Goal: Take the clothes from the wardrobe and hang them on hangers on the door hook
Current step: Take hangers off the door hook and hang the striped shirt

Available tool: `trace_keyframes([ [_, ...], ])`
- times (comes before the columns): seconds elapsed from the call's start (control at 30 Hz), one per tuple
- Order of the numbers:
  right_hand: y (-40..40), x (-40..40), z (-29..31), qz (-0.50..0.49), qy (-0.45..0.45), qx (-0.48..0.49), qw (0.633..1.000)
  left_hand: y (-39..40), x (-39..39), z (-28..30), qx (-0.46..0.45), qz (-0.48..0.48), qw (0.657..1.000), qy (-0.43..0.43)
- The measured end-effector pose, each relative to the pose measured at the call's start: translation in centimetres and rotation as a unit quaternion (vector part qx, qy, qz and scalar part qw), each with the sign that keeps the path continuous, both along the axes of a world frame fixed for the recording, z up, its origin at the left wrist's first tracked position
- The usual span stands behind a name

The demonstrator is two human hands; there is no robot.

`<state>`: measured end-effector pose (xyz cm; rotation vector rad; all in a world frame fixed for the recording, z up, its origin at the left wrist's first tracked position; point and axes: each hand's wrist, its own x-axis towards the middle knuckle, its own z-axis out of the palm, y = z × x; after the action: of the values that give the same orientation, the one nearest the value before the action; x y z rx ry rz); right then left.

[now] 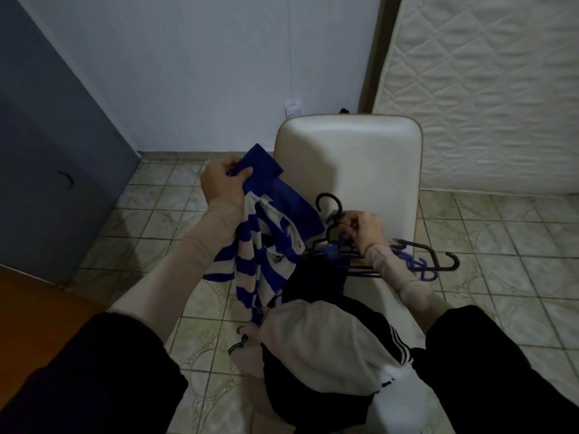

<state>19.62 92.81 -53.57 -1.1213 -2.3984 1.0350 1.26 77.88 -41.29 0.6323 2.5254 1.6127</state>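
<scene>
Clothes lie heaped on the seat of a cream chair (pixel 360 158) at the centre of the frame: a bundle of white and black garments (pixel 322 346) with striped trim sits at lower centre, nearest the camera. A blue and white striped shirt (pixel 260 245) is held up left of centre, hanging down over the chair's left edge, its solid blue collar part pinched between the thumb and curled fingers of the left hand (pixel 221 180). Right of centre, the right hand (pixel 365 228) has its fingers curled on a black hanger (pixel 329 211) whose hook stands up just left of the hand. That hanger belongs to a tangle of dark and purple hangers (pixel 416 261) lying on the seat and reaching past the chair's right edge. Both forearms wear pale sleeves under dark ones. A quilted mattress (pixel 488 89) leans upright at upper right, a grey door (pixel 56 136) fills the left side, and the floor (pixel 517 245) is tiled.
</scene>
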Motion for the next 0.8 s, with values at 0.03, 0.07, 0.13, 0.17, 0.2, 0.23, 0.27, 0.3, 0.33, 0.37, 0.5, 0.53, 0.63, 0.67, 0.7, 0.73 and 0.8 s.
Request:
trace_keyframes([
  [0.03, -0.1, -0.1, 1.2, 0.000, -0.007, 0.013, 1.000, -0.3, -0.1, 1.0, 0.003, -0.001, 1.000, 0.007],
  [0.07, -0.3, -0.2, 2.4, 0.000, -0.010, 0.024, 1.000, -0.6, -0.2, 2.1, 0.004, -0.003, 1.000, 0.016],
  [0.13, -0.5, -0.2, 4.9, -0.013, -0.007, 0.050, 0.999, -1.2, -0.5, 4.3, 0.009, -0.006, 0.999, 0.032],
  [0.17, -0.6, -0.2, 6.2, -0.028, -0.007, 0.062, 0.998, -1.4, -0.6, 5.5, 0.013, -0.003, 0.999, 0.038],
  [0.2, -0.7, -0.2, 7.5, -0.044, -0.007, 0.075, 0.996, -1.7, -0.7, 6.7, 0.015, 0.003, 0.999, 0.044],
  [0.23, -0.6, -0.3, 8.8, -0.060, -0.007, 0.084, 0.995, -1.9, -0.7, 8.0, 0.019, 0.010, 0.999, 0.048],
  [0.27, -0.6, -0.3, 10.0, -0.072, -0.005, 0.093, 0.993, -2.1, -0.8, 9.2, 0.025, 0.017, 0.998, 0.047],
  [0.3, -0.5, -0.4, 11.3, -0.082, -0.003, 0.099, 0.992, -2.2, -0.8, 10.5, 0.034, 0.024, 0.998, 0.044],
  [0.33, -0.3, -0.4, 12.5, -0.088, -0.002, 0.105, 0.991, -2.3, -0.8, 11.7, 0.044, 0.029, 0.998, 0.039],
  [0.37, -0.2, -0.4, 13.8, -0.094, -0.001, 0.114, 0.989, -2.4, -0.8, 12.9, 0.054, 0.033, 0.997, 0.040],
  [0.5, 0.4, -0.2, 18.7, -0.117, 0.004, 0.148, 0.982, -2.4, -0.7, 18.3, 0.066, 0.043, 0.995, 0.061],
  [0.53, 0.5, -0.1, 19.8, -0.119, 0.001, 0.157, 0.980, -2.3, -0.7, 19.7, 0.080, 0.042, 0.994, 0.068],
  [0.63, 0.8, 0.2, 22.3, -0.130, 0.022, 0.181, 0.975, -2.2, -0.4, 23.5, 0.115, 0.040, 0.989, 0.086],
  [0.67, 1.0, 0.2, 23.0, -0.135, 0.050, 0.186, 0.972, -2.2, -0.3, 24.5, 0.120, 0.039, 0.988, 0.091],
  [0.7, 1.2, 0.2, 23.7, -0.141, 0.086, 0.183, 0.969, -2.2, -0.2, 25.3, 0.126, 0.036, 0.987, 0.094],
  [0.73, 1.3, 0.2, 24.4, -0.148, 0.125, 0.174, 0.965, -2.2, -0.1, 25.9, 0.131, 0.034, 0.986, 0.094],
  [0.8, 1.4, 0.1, 26.1, -0.165, 0.197, 0.149, 0.955, -2.2, -0.1, 26.8, 0.127, 0.036, 0.987, 0.093],
])
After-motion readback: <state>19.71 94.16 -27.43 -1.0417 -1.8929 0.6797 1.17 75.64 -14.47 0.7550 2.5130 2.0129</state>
